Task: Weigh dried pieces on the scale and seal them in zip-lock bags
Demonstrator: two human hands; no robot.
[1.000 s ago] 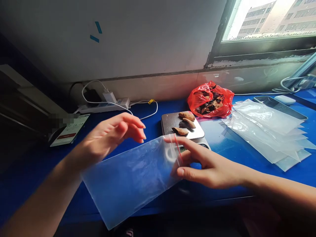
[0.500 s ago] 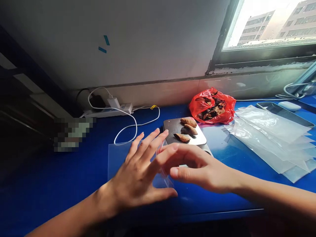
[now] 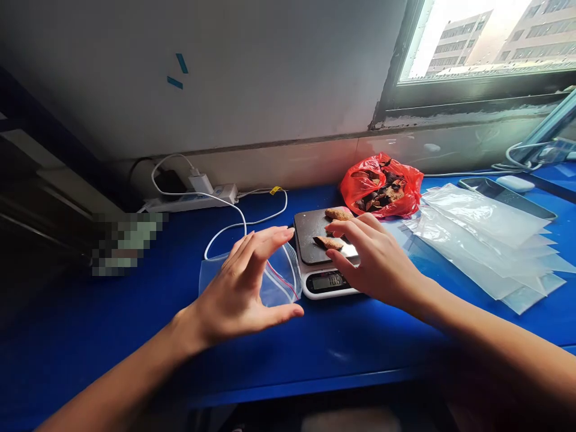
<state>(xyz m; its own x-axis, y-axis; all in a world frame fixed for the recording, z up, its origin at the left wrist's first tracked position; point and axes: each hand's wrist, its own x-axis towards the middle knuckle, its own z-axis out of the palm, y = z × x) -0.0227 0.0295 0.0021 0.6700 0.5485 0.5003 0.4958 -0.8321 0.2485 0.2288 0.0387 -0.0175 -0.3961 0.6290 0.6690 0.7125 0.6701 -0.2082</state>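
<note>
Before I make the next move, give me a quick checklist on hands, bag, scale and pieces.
1. Left hand open: ok, thumb and fingers apart.
2. Clear zip bag mouth visible: ok, red strip in view left of the scale.
3. Zip unsealed: cannot tell.
4. Brown pieces fully in view: not ok, the right hand partly hides them.
5. Right hand touching a piece: cannot tell, it is open around them.
6. Display on: ok, digits show, though the last is unclear.

Brown pieces [image 3: 329,243] (curved) atop scale [image 3: 309,231]
</note>
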